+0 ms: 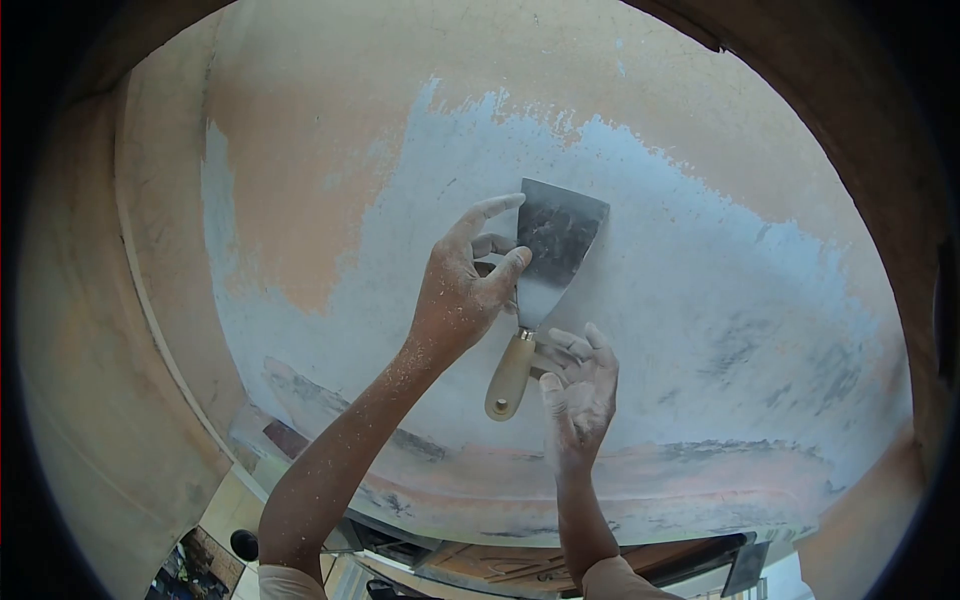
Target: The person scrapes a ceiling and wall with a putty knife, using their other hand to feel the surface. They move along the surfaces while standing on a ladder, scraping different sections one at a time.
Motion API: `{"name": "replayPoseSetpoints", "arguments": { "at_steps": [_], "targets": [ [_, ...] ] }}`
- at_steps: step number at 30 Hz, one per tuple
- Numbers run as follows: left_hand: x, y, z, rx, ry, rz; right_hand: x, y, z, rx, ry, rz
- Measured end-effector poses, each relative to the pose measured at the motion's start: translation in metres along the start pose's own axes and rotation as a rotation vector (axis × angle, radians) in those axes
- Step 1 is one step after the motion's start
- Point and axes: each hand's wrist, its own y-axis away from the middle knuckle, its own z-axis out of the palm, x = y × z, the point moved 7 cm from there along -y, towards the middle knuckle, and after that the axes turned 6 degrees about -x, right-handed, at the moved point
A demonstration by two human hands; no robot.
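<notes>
A putty knife (558, 238) with a wide metal blade and a pale wooden handle is in front of a curved panel, handle pointing down. My left hand (462, 285), dusted with white powder, pinches the blade's left edge between thumb and fingers. Just right of the handle is my right hand (582, 395), palm turned up, with powdery fingers apart and loosely curved. Some of its fingertips come right up beside the handle. Behind both hands, the panel (660, 300) carries a broad pale blue-grey patch with ragged edges over beige and orange-tan areas.
Dark scuffs (745, 360) mark the panel's right side. A pinkish, streaked band (600, 485) runs along its lower edge. Curved beige bodywork (110, 350) rises on the left. Below the panel are a wooden surface (570, 565) and dark parts.
</notes>
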Motion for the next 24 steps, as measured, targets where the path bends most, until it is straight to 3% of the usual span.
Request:
{"name": "replayPoseSetpoints", "arguments": {
  "at_steps": [4,6,9,12,13,16,19,24],
  "targets": [
    [-0.001,-0.005,0.005,-0.028,-0.048,0.045,0.028,0.018,0.030,-0.003,-0.735,0.445],
    [-0.002,-0.005,0.009,-0.082,0.016,-0.011,0.031,0.016,0.035,0.014,-0.788,0.410],
    [0.004,-0.006,0.006,-0.183,-0.244,-0.040,0.026,0.011,0.036,0.028,-0.820,0.389],
    [0.029,0.005,0.004,-0.122,-0.943,0.602,0.021,0.009,0.034,0.062,-0.837,0.392],
    [0.031,0.007,0.006,-0.119,-1.056,0.686,0.020,0.010,0.034,0.080,-0.846,0.398],
    [0.036,0.008,0.020,-0.144,-1.168,0.881,0.020,0.014,0.032,0.123,-0.854,0.422],
    [0.029,0.000,0.026,-0.205,-1.101,0.970,0.020,0.017,0.031,0.273,-0.889,0.491],
    [0.026,-0.004,0.034,-0.162,-1.049,1.031,0.004,0.016,0.017,0.248,-0.895,0.382]
  ]
}}
